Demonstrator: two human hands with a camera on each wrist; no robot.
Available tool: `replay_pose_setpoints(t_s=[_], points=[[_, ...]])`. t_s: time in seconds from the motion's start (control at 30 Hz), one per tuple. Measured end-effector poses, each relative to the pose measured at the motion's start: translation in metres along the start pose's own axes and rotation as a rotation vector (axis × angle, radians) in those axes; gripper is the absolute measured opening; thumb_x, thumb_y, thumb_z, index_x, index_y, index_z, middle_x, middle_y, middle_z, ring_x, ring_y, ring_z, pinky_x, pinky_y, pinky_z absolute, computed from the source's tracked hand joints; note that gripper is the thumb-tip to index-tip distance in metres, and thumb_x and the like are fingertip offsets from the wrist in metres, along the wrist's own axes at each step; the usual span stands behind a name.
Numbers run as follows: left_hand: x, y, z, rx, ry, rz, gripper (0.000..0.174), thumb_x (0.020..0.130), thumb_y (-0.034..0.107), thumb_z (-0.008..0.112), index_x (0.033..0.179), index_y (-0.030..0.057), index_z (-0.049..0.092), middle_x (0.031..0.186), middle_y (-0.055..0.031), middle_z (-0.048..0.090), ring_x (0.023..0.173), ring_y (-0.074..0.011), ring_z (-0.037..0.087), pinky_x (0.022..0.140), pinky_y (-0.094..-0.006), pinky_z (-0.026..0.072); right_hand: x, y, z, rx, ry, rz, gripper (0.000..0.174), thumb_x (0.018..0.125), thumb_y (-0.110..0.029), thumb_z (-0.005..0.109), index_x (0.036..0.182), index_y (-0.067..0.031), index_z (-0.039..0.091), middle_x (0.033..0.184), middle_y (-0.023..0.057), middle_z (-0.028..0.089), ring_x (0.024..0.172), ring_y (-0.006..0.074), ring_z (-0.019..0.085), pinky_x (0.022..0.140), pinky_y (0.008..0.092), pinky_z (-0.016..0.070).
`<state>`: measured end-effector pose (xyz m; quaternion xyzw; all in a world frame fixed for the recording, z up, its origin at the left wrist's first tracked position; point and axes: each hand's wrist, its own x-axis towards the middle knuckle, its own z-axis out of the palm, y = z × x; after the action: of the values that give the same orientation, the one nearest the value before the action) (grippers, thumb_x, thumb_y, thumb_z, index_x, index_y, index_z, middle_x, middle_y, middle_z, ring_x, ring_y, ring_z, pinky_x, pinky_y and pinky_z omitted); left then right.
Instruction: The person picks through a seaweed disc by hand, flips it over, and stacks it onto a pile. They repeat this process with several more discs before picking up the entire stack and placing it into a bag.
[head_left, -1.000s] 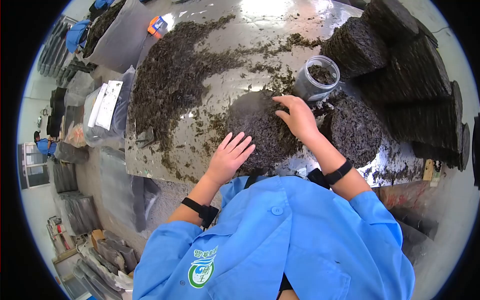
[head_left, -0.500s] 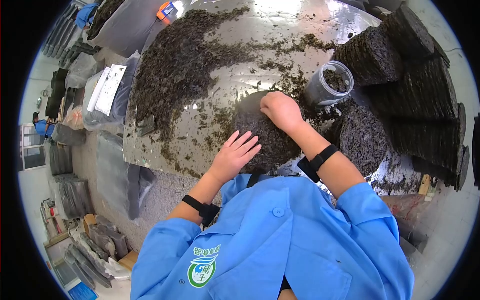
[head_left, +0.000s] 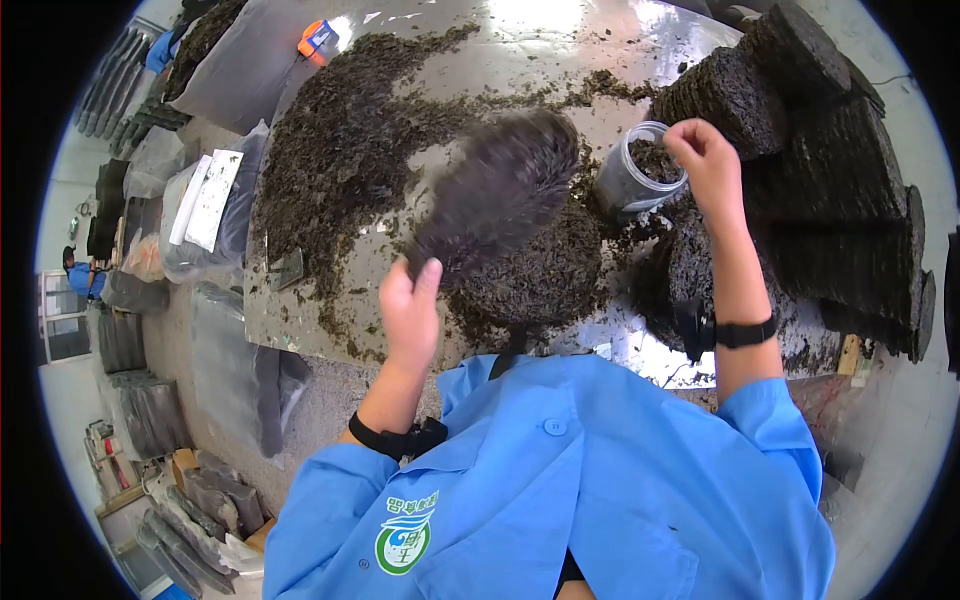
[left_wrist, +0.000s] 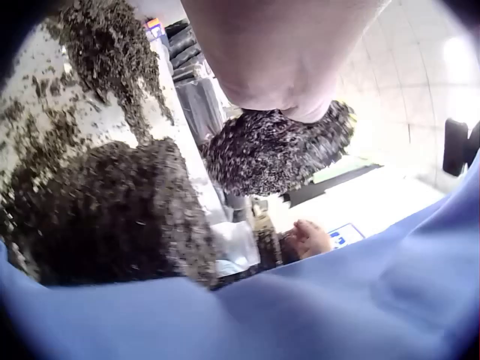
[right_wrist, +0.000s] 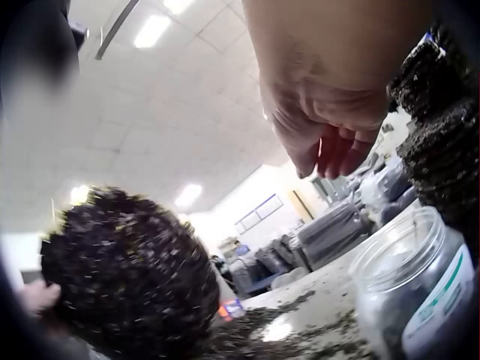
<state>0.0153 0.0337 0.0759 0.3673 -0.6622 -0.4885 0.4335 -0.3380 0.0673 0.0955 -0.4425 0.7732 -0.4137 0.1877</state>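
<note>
- The dark, round, flat cake of matted flakes (head_left: 500, 190) is up off the table, tilted and blurred, above a second dark cake of the same flakes (head_left: 535, 280).
- My left hand (head_left: 408, 310) grips its near edge, thumb toward me; that forearm reaches forward from my lower left, a black strap (head_left: 385, 437) at the wrist.
- My right forearm stretches almost straight ahead, the hand (head_left: 708, 170) raised beside the mouth of a clear, round plastic jar (head_left: 620, 185) holding dark flakes. Its fingers bend down, thumb and fingertips drawn together; I cannot tell whether they pinch anything.
- Left of the cakes, a broad spread of loose dark flakes (head_left: 330, 150) covers the shiny metal table (head_left: 560, 60).
- To my right stand tall stacks of dark cakes (head_left: 830, 170).
</note>
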Motion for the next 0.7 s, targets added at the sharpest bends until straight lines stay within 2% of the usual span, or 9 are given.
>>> replay_pose_setpoints(t_s=[0.03, 0.1, 0.17, 0.23, 0.27, 0.43, 0.57, 0.63, 0.7], points=[[0.002, 0.003, 0.001, -0.447, 0.145, -0.269, 0.025, 0.089, 0.009, 0.055, 0.113, 0.0021, 0.057, 0.114, -0.0098, 0.060, 0.107, -0.0218, 0.057, 0.097, -0.0384, 0.0422, -0.010, -0.003, 0.003, 0.350, -0.102, 0.052, 0.027, 0.085, -0.021, 0.062, 0.104, -0.0015, 0.060, 0.103, 0.0068, 0.063, 0.091, 0.0162, 0.060, 0.075, 0.0315, 0.0475], [0.004, 0.011, 0.002, -0.615, 0.116, -0.328, 0.024, 0.094, 0.015, 0.051, 0.114, 0.0021, 0.054, 0.112, -0.0077, 0.060, 0.103, -0.0173, 0.056, 0.091, -0.0360, 0.0454, -0.044, -0.029, 0.023, 0.842, -0.205, 0.122, 0.032, 0.086, -0.013, 0.061, 0.115, -0.0011, 0.056, 0.106, 0.0023, 0.061, 0.093, 0.0118, 0.055, 0.081, 0.0280, 0.0451], [0.002, 0.015, 0.007, -0.748, 0.139, -0.501, 0.024, 0.093, 0.015, 0.054, 0.113, 0.0029, 0.054, 0.112, -0.0078, 0.060, 0.103, -0.0175, 0.056, 0.091, -0.0344, 0.0458, -0.073, -0.043, 0.032, 0.856, -0.351, 0.310, 0.034, 0.087, -0.011, 0.059, 0.119, -0.0002, 0.053, 0.106, 0.0013, 0.062, 0.098, 0.0093, 0.054, 0.086, 0.0255, 0.0435], [-0.001, 0.015, 0.010, -0.754, 0.134, -0.528, 0.024, 0.093, 0.015, 0.054, 0.113, 0.0033, 0.053, 0.112, -0.0073, 0.059, 0.102, -0.0175, 0.056, 0.091, -0.0340, 0.0458, -0.087, -0.029, 0.054, 0.890, -0.491, 0.170, 0.033, 0.087, -0.009, 0.060, 0.118, -0.0021, 0.054, 0.108, 0.0013, 0.061, 0.097, 0.0079, 0.054, 0.085, 0.0244, 0.0433], [-0.003, 0.014, 0.011, -0.736, 0.134, -0.542, 0.024, 0.092, 0.016, 0.055, 0.113, 0.0032, 0.054, 0.112, -0.0074, 0.059, 0.102, -0.0172, 0.056, 0.090, -0.0340, 0.0459, -0.094, -0.028, 0.060, 1.011, -0.459, 0.245, 0.028, 0.087, -0.007, 0.060, 0.115, -0.0024, 0.056, 0.103, -0.0001, 0.062, 0.091, 0.0060, 0.054, 0.081, 0.0231, 0.0438], [-0.010, 0.009, 0.020, -0.722, 0.104, -0.547, 0.026, 0.091, 0.019, 0.058, 0.111, 0.0025, 0.053, 0.108, -0.0069, 0.060, 0.102, -0.0151, 0.056, 0.090, -0.0316, 0.0454, -0.105, -0.029, 0.049, 0.907, -0.385, 0.252, 0.021, 0.088, -0.006, 0.059, 0.108, 0.0003, 0.058, 0.098, 0.0014, 0.063, 0.088, 0.0074, 0.055, 0.082, 0.0246, 0.0444], [-0.013, -0.005, 0.033, -0.622, 0.001, -0.479, 0.038, 0.090, 0.022, 0.059, 0.118, -0.0004, 0.047, 0.113, -0.0069, 0.056, 0.106, -0.0149, 0.053, 0.094, -0.0309, 0.0416, -0.111, -0.013, 0.034, 0.915, -0.295, 0.232, 0.023, 0.087, -0.004, 0.058, 0.110, 0.0012, 0.056, 0.100, 0.0028, 0.063, 0.089, 0.0081, 0.056, 0.082, 0.0246, 0.0449], [-0.016, -0.020, 0.040, -0.373, -0.241, -0.249, 0.057, 0.086, 0.029, 0.064, 0.127, -0.0028, 0.041, 0.125, -0.0136, 0.049, 0.115, -0.0205, 0.050, 0.099, -0.0331, 0.0373, -0.115, -0.018, 0.012, 0.889, -0.166, 0.268, 0.026, 0.087, -0.004, 0.057, 0.113, 0.0015, 0.055, 0.104, 0.0050, 0.062, 0.091, 0.0100, 0.057, 0.083, 0.0257, 0.0445], [-0.010, -0.003, 0.035, 0.445, -0.488, 0.012, 0.090, 0.069, 0.042, 0.075, 0.136, 0.0003, 0.034, 0.140, -0.0192, 0.036, 0.130, -0.0325, 0.036, 0.108, -0.0410, 0.0272, -0.120, -0.004, -0.020, 0.770, -0.036, 0.245, 0.028, 0.087, -0.007, 0.056, 0.114, 0.0022, 0.054, 0.107, 0.0072, 0.061, 0.095, 0.0128, 0.056, 0.086, 0.0272, 0.0434]])
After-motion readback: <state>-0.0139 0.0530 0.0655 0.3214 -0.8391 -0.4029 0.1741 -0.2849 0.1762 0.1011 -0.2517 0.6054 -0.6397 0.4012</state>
